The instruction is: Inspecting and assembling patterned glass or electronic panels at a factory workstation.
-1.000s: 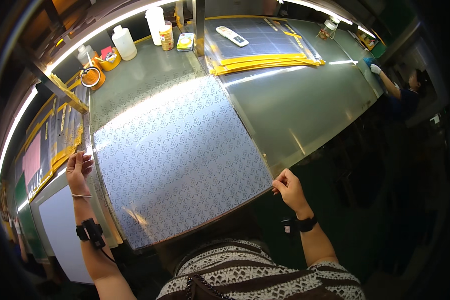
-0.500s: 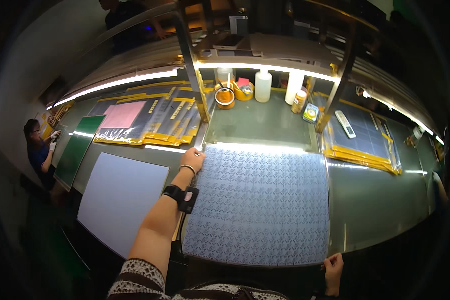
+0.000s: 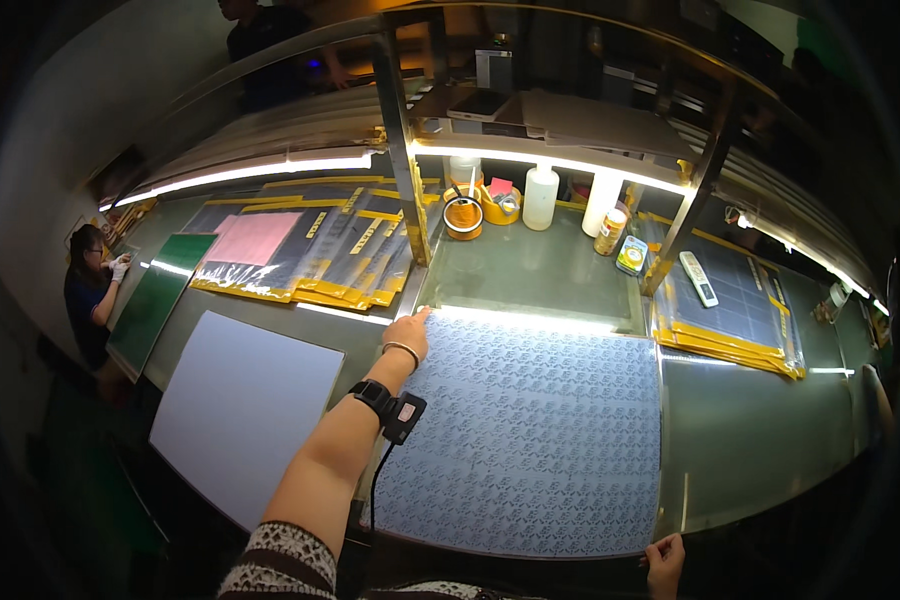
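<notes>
One floral-patterned sheet (image 3: 540, 440) is apparently being squared: four-o'clock corner pinched by right hand (image 3: 664, 563), eleven-o'clock corner reached by left hand (image 3: 408, 337), its grip untellable; steadiness seems called for.

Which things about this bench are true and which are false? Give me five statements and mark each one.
1. The left hand is at the far left corner of the patterned sheet. True.
2. The right hand is at that sheet's far right corner. False: the right hand is at its near right corner.
3. The remote control lies on yellow-edged sheets. True.
4. The pink sheet is right of the patterned sheet. False: the pink sheet is to its left.
5. The translucent bottle stands upright. True.
</notes>
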Demonstrator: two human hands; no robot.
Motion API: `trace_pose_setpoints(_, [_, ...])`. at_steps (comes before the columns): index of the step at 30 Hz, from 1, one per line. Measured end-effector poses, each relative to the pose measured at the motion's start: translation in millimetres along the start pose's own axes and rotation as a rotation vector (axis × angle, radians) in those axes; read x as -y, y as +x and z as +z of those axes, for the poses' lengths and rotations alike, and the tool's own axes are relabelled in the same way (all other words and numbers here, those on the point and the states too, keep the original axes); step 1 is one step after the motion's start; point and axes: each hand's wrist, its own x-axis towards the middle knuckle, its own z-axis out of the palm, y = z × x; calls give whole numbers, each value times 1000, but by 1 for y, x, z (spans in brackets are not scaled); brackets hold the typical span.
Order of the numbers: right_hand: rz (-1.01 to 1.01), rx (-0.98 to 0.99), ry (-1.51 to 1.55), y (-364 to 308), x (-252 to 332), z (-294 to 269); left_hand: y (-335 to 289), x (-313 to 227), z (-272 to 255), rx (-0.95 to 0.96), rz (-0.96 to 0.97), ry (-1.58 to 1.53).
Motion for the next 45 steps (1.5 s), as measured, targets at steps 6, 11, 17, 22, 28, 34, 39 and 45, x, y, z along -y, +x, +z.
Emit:
trace_pose_setpoints(6, [-25, 102, -61, -13, 27, -2, -6, 0, -6, 15, 24, 53])
trace_pose_setpoints(11, [52, -31, -20, -7, 21, 4, -2, 1, -6, 32, 31, 71])
trace_pose_setpoints(17, [104, 78, -107, -3, 35, 0, -6, -2, -7, -3, 42, 144])
trace_pose_setpoints(22, [-494, -53, -947, 5, 85, 1, -20, -28, -11, -163, 101, 244])
trace_pose_setpoints(28, [-949, 119, -1231, 161, 104, 41, -11, 1, 19, -398, 231, 305])
trace_pose_setpoints(34, [-808, 94, -1295, 286, 128, 92, -15, -2, 19, -338, 226, 263])
trace_pose_setpoints(39, [-731, 104, -1297, 298, 138, 103, -21, 3, 16, -354, 230, 274])
trace_pose_setpoints(45, [-623, 140, -1270, 286, 125, 86, -28, -14, 15, -239, 148, 157])
